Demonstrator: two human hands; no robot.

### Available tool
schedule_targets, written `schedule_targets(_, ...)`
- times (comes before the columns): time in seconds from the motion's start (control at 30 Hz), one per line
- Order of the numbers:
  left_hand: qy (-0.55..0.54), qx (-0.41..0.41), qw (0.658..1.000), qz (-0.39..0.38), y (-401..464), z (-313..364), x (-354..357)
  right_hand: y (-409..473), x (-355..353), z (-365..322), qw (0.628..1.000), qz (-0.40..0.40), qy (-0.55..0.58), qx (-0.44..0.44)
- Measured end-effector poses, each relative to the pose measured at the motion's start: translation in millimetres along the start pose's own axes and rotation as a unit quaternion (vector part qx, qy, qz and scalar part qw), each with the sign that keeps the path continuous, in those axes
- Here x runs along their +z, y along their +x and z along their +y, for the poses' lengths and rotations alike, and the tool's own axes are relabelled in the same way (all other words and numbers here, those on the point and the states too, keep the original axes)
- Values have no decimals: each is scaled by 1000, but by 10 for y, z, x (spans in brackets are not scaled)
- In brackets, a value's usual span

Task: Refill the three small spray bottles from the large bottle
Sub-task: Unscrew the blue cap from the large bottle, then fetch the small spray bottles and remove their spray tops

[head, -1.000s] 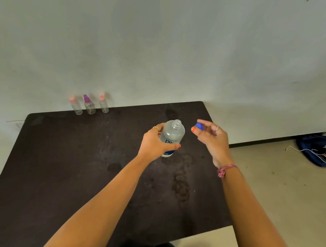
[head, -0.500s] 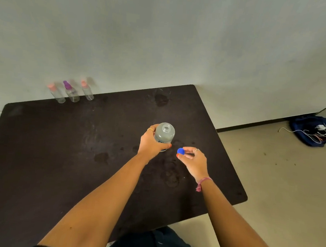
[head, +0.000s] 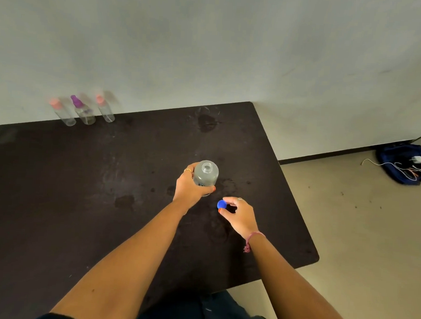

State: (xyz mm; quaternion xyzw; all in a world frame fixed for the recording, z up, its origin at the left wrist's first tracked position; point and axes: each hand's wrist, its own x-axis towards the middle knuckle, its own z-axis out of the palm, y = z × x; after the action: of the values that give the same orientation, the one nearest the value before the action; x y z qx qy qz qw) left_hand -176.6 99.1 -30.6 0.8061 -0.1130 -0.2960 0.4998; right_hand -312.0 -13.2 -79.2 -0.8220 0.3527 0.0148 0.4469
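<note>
My left hand point(head: 188, 189) grips the large clear bottle point(head: 205, 175), which stands upright with its neck uncapped, right of the middle of the dark table point(head: 78, 187). My right hand point(head: 240, 215) pinches the bottle's blue cap point(head: 221, 204) low over the table, just right of the bottle. Three small clear spray bottles stand in a row at the table's far left edge by the wall: a pink-topped one point(head: 62, 113), a purple-topped one point(head: 83, 112) and another pink-topped one point(head: 105, 109). They look blurred.
Faint stains mark the tabletop around the bottle and near the far edge. The table's right edge point(head: 298, 203) drops to a beige floor. A dark blue bag point(head: 407, 163) with white cables lies on the floor at the far right by the wall.
Both hands have come down toward the table. The bottle went from held up in the air to upright near the tabletop, and my right hand carried the blue cap down beside it.
</note>
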Motion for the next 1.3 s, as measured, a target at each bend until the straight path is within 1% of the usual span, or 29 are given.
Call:
schedule_targets(0.2, 9, 6, 1000, -17, 61, -57, -24, 36, -47, 10, 1000, -23, 2, 2)
schedule_targets(0.33, 27, 6, 998, -49, 74, -114, -97, 82, -173, -18, 999, -36, 2, 1)
schedule_targets(0.4, 47, 9, 997, -59, 60, -162, -188, 124, -255, -95, 1000, -16, 8, -3)
schedule_targets(0.5, 49, 19, 997, -65, 14, -275, -413, 205, -349, -318, 998, 40, 50, -14)
schedule_targets(0.57, 64, 35, 996, -50, -31, -346, -612, 260, -385, -538, 994, 69, 71, -35)
schedule_targets(0.67, 94, 68, 993, -3, -126, -398, -980, 316, -389, -948, 985, 112, 95, -88)
schedule_targets(0.8, 95, 100, 989, 54, -265, -400, -1492, 353, -301, -1492, 971, 139, 122, -154)
schedule_targets(0.9, 97, 108, 987, 75, -338, -421, -1863, 386, -120, -1905, 967, 128, 118, -188)
schedule_targets(1.0, 107, 117, 983, 92, -369, -470, -2205, 459, 182, -2269, 967, 97, 109, -209)
schedule_targets(1.3, 107, 116, 981, 113, -191, -577, -2968, 905, 1111, -3047, 969, 21, 40, -244)
